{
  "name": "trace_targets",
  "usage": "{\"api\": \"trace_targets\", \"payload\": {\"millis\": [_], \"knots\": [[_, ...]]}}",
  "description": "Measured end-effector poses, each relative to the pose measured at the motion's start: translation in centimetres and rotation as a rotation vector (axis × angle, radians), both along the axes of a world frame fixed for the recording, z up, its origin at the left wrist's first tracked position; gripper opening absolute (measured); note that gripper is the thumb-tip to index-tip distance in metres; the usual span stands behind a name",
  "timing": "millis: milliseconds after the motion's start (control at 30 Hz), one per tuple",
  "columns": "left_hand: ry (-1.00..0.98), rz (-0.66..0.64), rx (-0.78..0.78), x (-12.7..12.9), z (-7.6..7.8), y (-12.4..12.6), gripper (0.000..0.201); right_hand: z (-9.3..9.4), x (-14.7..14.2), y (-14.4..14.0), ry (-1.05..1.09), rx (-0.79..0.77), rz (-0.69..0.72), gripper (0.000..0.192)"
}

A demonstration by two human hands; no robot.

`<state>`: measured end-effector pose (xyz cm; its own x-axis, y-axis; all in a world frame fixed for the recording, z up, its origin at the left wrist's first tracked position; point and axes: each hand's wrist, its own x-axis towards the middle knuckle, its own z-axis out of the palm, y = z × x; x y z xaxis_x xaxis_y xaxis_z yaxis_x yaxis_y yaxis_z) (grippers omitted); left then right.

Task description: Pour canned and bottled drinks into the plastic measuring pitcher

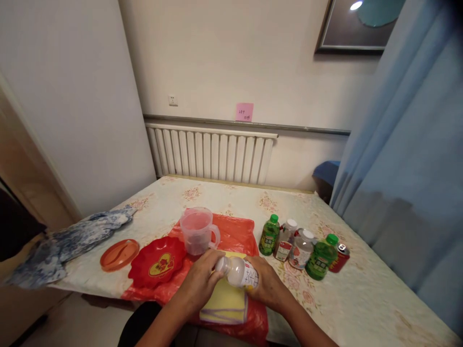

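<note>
The right hand point(265, 284) holds a tilted bottle point(239, 272), fingers wrapped round its body; the left hand point(200, 279) fingers close on its cap end. Yellow cloths point(226, 303) lie just beneath.

Glossy red plastic dish point(157, 262)

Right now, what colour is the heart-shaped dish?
Red, with a yellow design in its middle: the heart-shaped dish, seen in the head view.

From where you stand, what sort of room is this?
Probably a room in a home, perhaps a dining corner: a table with a flowered cloth, a white radiator under the wall rail, a blue curtain, and drink bottles set out.
</note>
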<state>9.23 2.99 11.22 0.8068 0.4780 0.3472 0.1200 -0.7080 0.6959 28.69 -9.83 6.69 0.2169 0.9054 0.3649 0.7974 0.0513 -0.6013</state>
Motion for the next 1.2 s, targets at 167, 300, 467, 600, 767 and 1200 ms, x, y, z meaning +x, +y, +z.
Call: {"api": "trace_targets", "payload": {"millis": [167,300,467,600,767,1200], "knots": [[0.049,-0.01,-0.045,0.2,0.8,0.0,0.029,0.2,-0.4,-0.5,0.002,0.016,-0.019,0.045],[0.065,0.013,-0.05,0.5,1.0,0.0,0.024,-0.1,-0.4,-0.6,0.007,0.008,-0.032,0.046],[0.097,0.043,-0.051,0.6,0.7,-0.3,0.022,-0.3,-0.5,-0.8,-0.024,0.004,-0.061,0.05],[0.111,0.039,-0.019,0.4,0.9,-0.3,0.024,-0.2,-0.6,-0.9,-0.031,-0.002,-0.061,0.05],[0.08,-0.043,0.032,0.2,1.2,-0.4,0.03,-0.7,-0.7,-0.9,0.034,-0.003,-0.024,0.05],[0.157,0.028,-0.091,-0.9,1.1,-0.6,0.039,-0.9,-3.7,-0.1,0.189,-0.131,-0.035,0.066]]}}
